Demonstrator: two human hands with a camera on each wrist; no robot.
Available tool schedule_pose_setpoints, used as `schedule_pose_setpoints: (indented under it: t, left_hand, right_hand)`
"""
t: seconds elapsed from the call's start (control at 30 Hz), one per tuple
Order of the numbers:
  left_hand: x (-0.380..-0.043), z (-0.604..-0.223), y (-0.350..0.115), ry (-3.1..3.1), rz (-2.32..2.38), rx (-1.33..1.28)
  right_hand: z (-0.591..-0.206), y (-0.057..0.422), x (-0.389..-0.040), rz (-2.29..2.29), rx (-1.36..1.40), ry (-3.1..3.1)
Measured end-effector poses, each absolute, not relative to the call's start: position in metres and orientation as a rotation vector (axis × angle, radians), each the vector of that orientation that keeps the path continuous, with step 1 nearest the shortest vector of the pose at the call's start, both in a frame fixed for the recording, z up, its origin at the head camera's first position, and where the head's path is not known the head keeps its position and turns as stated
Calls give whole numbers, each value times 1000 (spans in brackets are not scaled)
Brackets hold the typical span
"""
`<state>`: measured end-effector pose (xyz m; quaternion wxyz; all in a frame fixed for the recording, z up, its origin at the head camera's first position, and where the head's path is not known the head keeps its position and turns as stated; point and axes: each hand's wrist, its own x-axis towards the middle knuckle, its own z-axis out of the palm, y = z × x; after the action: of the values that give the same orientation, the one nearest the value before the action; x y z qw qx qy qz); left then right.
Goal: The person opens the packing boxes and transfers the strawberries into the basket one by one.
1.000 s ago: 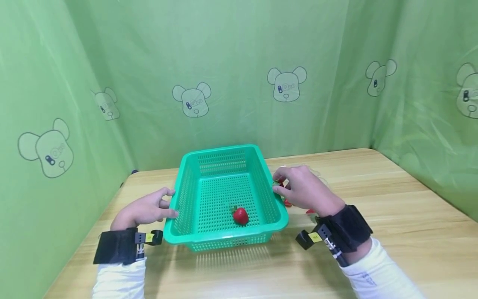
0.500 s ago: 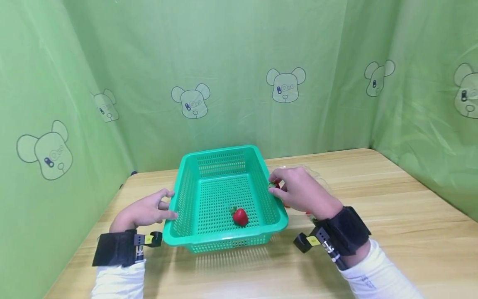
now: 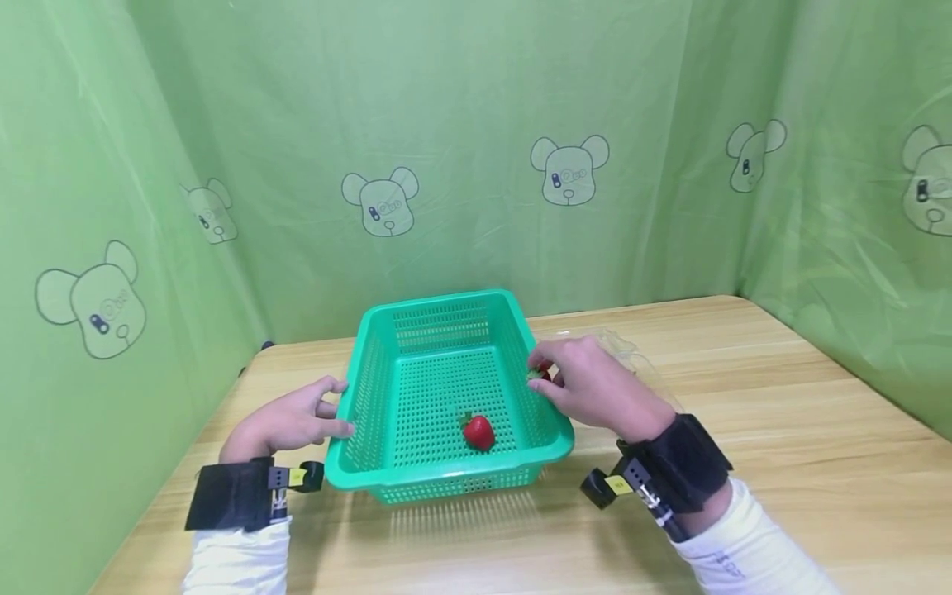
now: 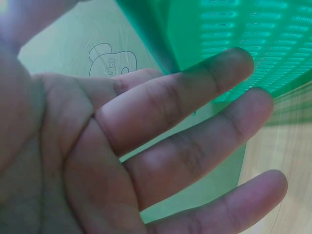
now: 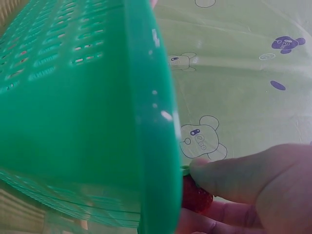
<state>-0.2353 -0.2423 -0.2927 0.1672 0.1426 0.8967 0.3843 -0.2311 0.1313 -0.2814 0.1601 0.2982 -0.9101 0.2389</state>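
A green perforated plastic basket (image 3: 446, 464) stands on the table, its near end looking slightly raised. One red strawberry (image 3: 478, 432) with green leaves lies on its floor. My left hand (image 3: 290, 417) holds the basket's left rim, thumb over the rim; in the left wrist view several fingers (image 4: 170, 156) extend fairly straight beside the outer wall. At the right rim, my right hand (image 3: 595, 380) pinches a second strawberry (image 3: 539, 373) between thumb and fingers. That strawberry (image 5: 197, 195) is partly hidden behind the rim in the right wrist view.
Clear, crumpled-looking plastic (image 3: 617, 345) lies on the table behind the right hand. Wood-grain table (image 3: 781, 430) surface extends to the right and in front. A green curtain (image 3: 476, 99) with bear-head prints encloses the back and sides.
My right hand has moved slightly left with its strawberry, from beside the right rim to over it. Red pieces seen earlier beneath that hand are now hidden. The left hand has stayed put.
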Motion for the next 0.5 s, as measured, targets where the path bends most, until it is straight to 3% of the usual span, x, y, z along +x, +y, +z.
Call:
schedule_pose_setpoints:
  t: [0.5]
  left_hand:
    - [-236,-292,-242,2535,1103,416]
  right_hand:
    - [-283,127,-229,669,867,-2620]
